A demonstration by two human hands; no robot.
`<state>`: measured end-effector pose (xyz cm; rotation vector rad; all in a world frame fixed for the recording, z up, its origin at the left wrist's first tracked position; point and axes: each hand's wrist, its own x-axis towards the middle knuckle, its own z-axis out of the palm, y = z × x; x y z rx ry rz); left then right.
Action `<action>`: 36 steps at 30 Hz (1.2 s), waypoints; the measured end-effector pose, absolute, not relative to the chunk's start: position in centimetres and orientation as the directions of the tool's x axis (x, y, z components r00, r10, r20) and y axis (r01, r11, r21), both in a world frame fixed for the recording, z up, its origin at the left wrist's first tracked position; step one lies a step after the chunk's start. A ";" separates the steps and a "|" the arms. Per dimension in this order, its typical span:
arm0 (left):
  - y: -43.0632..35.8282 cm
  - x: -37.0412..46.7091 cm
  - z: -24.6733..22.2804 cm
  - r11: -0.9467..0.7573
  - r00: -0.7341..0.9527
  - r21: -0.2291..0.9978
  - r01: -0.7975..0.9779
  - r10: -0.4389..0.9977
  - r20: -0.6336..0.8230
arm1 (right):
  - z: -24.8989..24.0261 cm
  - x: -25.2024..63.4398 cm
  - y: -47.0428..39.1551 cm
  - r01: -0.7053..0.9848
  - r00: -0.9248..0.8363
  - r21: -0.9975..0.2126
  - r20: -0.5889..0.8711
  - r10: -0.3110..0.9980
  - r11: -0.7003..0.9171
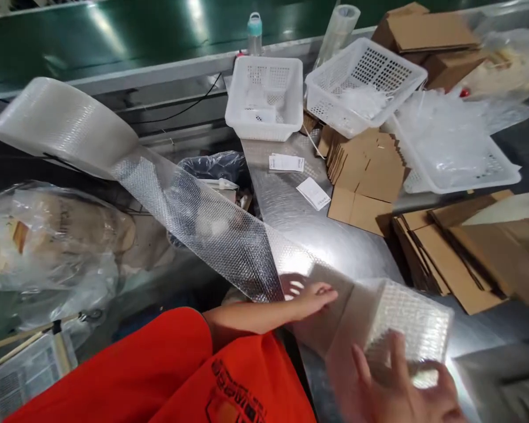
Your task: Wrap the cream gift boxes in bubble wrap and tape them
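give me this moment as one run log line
left hand: open, over bubble-wrap strip | right hand: fingers spread, at wrapped bundle | roll: partly unwound

Coming apparently from overhead, and reflecting in pale streaks on the green surface point(158, 35). Lighting the metal table point(273, 197) fairly brightly, while leaving the floor area at left dim and murky. Flaring almost white through the bubble wrap point(211, 229) near the table's middle, and glaring again toward the lower right. Glinting in small points along the wrapped package point(417, 323). Casting soft shadows beneath the cardboard point(365, 176). Blurring visibly at the right hand point(403, 382) and softening toward the right side. Stretching shapes toward the edges, as with a wide lens.
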<state>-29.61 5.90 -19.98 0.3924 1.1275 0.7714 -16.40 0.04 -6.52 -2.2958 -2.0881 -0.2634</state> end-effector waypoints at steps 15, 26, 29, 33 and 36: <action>4.8 -36.0 -21.9 0.650 -0.092 0.755 0.084 0.760 -0.644 | -14.9 -28.6 -0.5 0.986 -0.166 0.017 -0.060 0.984 0.167; 6.0 -36.2 -25.2 0.069 0.285 0.743 0.666 0.896 -0.339 | -17.7 -24.9 1.7 0.998 -0.059 0.025 -0.018 0.998 0.059; 6.5 -34.8 -26.5 -0.073 0.445 0.735 0.674 0.835 -0.325 | -17.7 -21.0 2.6 0.999 -0.041 0.033 -0.015 0.999 0.041; 6.8 -33.1 -27.9 -0.220 0.542 0.675 0.704 0.781 -0.311 | -17.6 -17.5 2.9 0.997 -0.048 0.052 -0.046 0.998 0.050; 6.5 -32.5 -28.1 -0.277 0.553 0.632 0.724 0.781 -0.291 | -18.4 -16.9 2.9 0.997 -0.044 0.064 -0.049 0.998 0.047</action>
